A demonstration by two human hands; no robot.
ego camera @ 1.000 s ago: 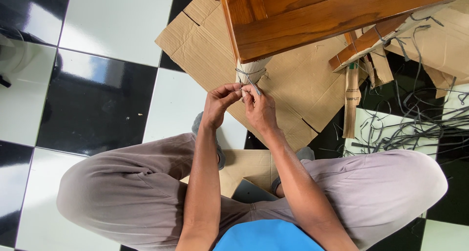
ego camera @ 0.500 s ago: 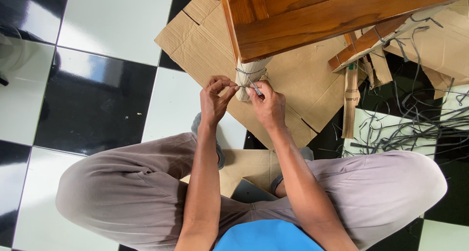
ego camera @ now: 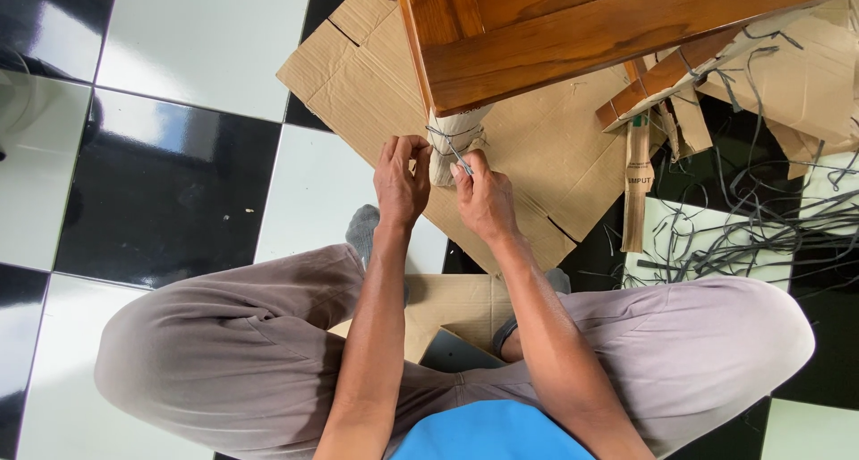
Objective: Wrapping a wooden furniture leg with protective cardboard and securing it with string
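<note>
While the wooden furniture piece (ego camera: pixel 573 30) looms above the flattened cardboard (ego camera: pixel 537 156), we see both hands up at its paper-wrapped leg (ego camera: pixel 445 160). The left hand (ego camera: pixel 400 184) has its fingers curled against the leg's side, touching the wrap; whether it pinches anything, we cannot tell. The right hand (ego camera: pixel 483 200) pinches the grey strap (ego camera: pixel 452 147) tied around that leg, fingertips closed on it. Loose grey strapping (ego camera: pixel 761 227) lies tangled on the checkered floor (ego camera: pixel 179 183), well apart to the right.
</note>
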